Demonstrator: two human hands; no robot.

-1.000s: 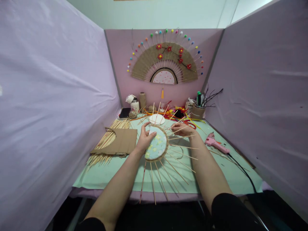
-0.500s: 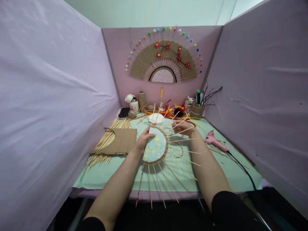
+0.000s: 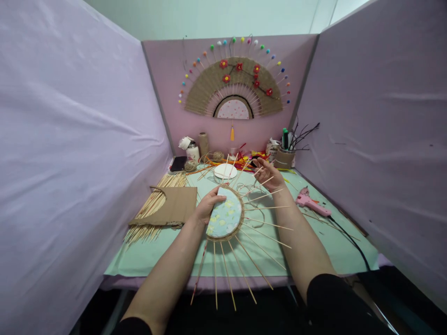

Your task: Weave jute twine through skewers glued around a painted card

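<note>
A half-round fan piece with a pale blue flowered centre, a twine rim and thin bamboo sticks fanning out lies on the green mat. My left hand grips its left edge, thumb on the flowered face. My right hand is raised beyond the piece's far right side, among the upper sticks, fingers curled in a pinch on a thin strand of twine that loops down to the rim.
A brown cardboard piece on a bundle of sticks lies at left. A pink glue gun with a black cord lies at right. A white disc, jars, twine spools, coloured strips and a pen cup crowd the back. Purple partitions enclose the desk.
My right hand has lifted up and away toward the back, drawing the twine out. The fan piece has turned slightly under my left hand. The view has tilted down a little.
</note>
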